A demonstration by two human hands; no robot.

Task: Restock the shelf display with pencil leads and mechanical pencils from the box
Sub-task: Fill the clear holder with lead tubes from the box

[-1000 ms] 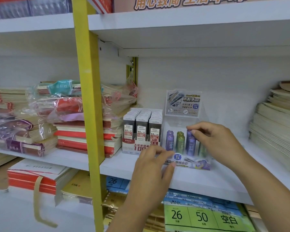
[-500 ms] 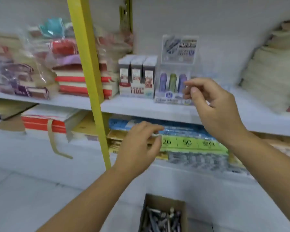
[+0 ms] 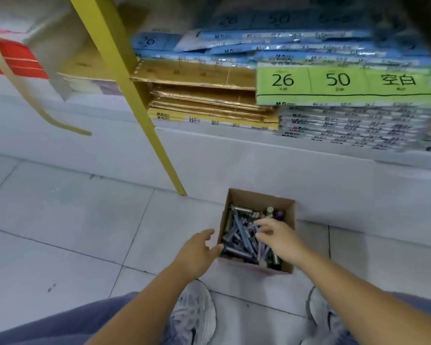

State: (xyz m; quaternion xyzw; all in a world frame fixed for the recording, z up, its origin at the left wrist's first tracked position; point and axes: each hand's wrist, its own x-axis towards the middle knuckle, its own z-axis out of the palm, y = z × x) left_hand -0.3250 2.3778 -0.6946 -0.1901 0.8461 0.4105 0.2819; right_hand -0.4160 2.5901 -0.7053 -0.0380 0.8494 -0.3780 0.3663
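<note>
Tiled floor (image 3: 60, 220), box (image 3: 256, 199). Left grip (image 3: 199, 249) open at box's 9 o'clock, likely steadying; right grip (image 3: 278, 241) among pencils (image 3: 241, 235), hold unclear.

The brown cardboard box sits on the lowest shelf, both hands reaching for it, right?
No: the head view shows the brown cardboard box on the grey tiled floor, not a shelf. The left hand and right hand do reach for it.
</note>
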